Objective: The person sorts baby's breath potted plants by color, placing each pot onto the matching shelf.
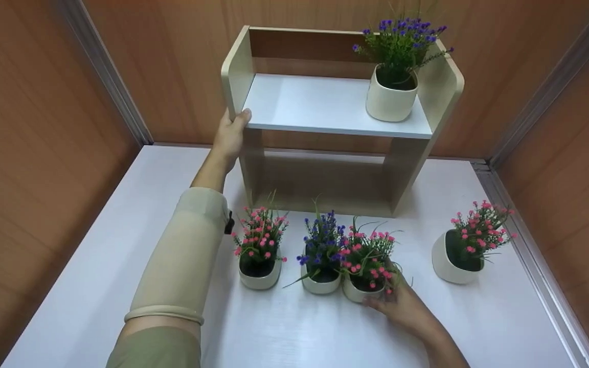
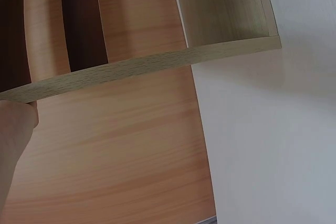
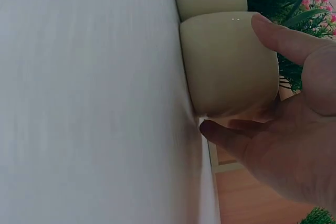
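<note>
R grip (image 1: 402, 304) holding mid pink pot (image 1: 361, 278) on counter (image 1: 284, 332), touching purple pot (image 1: 320, 273) to its L; L grip (image 1: 229, 137) clasping L side of shelf (image 1: 304, 99), 2nd purple pot (image 1: 392, 97) on upper level; other pink pots (image 1: 453, 260) apart, L & R

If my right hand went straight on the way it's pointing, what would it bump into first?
Your right hand would meet the pink-flowered pot in its grasp first. Beyond that, probably the purple-flowered pot right beside it, though depth is hard to judge.
</note>
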### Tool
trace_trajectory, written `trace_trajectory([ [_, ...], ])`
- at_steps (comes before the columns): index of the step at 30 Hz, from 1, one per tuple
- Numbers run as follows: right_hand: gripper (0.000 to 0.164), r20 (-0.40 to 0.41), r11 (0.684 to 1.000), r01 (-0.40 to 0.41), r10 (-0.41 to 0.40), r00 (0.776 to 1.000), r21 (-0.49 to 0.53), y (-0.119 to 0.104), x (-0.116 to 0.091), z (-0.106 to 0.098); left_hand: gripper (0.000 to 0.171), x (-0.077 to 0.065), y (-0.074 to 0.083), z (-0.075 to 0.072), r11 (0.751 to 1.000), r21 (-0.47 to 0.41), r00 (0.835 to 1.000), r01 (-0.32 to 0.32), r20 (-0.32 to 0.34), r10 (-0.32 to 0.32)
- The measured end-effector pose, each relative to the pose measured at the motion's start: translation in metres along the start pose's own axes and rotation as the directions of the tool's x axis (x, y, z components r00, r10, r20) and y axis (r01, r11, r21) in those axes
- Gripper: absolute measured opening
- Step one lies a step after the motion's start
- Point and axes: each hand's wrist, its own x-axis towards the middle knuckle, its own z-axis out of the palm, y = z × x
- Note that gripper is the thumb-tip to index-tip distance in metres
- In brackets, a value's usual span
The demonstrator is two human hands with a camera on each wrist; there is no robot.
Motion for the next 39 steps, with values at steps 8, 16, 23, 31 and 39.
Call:
trace_trajectory([
  [8, 0.106, -0.014, 0.997, 0.076, -0.076, 0.997, 0.030, 0.002, 0.003, 0.003, 0.066, 0.001, -0.001, 0.001, 1.000, -0.013, 1.000, -0.001, -0.015, 0.001],
  [16, 0.106, -0.023, 1.000, 0.028, -0.028, 0.999, -0.008, 0.002, 0.002, 0.000, 0.065, 0.001, -0.001, 0.001, 1.000, -0.015, 1.000, -0.004, -0.015, 0.004],
  [23, 0.101, -0.034, 0.999, -0.002, 0.003, 0.999, 0.037, 0.006, 0.004, -0.006, 0.065, -0.001, 0.000, 0.001, 1.000, -0.013, 1.000, 0.010, -0.006, -0.010],
  [31, 0.098, -0.050, 0.999, -0.044, 0.045, 0.998, 0.025, 0.003, 0.007, -0.018, 0.069, -0.004, 0.001, 0.000, 1.000, 0.006, 1.000, 0.026, -0.002, -0.026],
  [39, 0.099, -0.080, 0.999, -0.031, 0.031, 0.996, 0.009, -0.006, 0.009, -0.033, 0.069, -0.003, 0.002, 0.000, 1.000, -0.016, 1.000, 0.016, 0.000, -0.016],
])
